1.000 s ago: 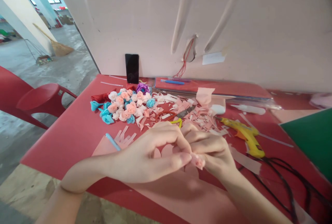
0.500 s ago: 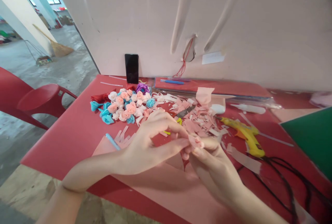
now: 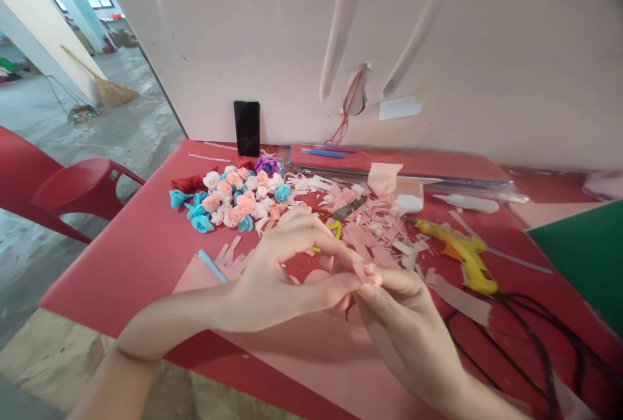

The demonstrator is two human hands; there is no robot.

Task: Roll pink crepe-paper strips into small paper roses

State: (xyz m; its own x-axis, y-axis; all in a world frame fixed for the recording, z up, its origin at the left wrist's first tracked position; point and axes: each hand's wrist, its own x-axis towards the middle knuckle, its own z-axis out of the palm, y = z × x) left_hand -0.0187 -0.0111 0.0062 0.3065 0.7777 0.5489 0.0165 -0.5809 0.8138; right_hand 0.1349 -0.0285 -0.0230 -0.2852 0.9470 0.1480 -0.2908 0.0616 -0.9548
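A small pink paper flower (image 3: 370,273) is pinched between the fingertips of both hands above the red table. My left hand (image 3: 296,264) holds the loose end of its paper strip between thumb and forefinger. Thumb and fingers of my right hand (image 3: 406,309) grip the rolled part from the right. Under my wrists lies a pink paper sheet (image 3: 302,358). Beyond my fingers, scissors (image 3: 348,210) with yellow handles rest among pink and white paper scraps (image 3: 379,232); my left hand partly hides them.
Finished paper flowers (image 3: 233,199) are heaped at the table's back left, before a phone (image 3: 247,128) leaning on the wall. On the right lie a yellow glue gun (image 3: 462,254) with a black cable and a green board (image 3: 584,258). A red chair (image 3: 78,186) stands left.
The strip's loose end now sits closer around the rolled part, and my left fingertips have shifted slightly right. My right hand has turned a little; more of the scissors' yellow handle shows.
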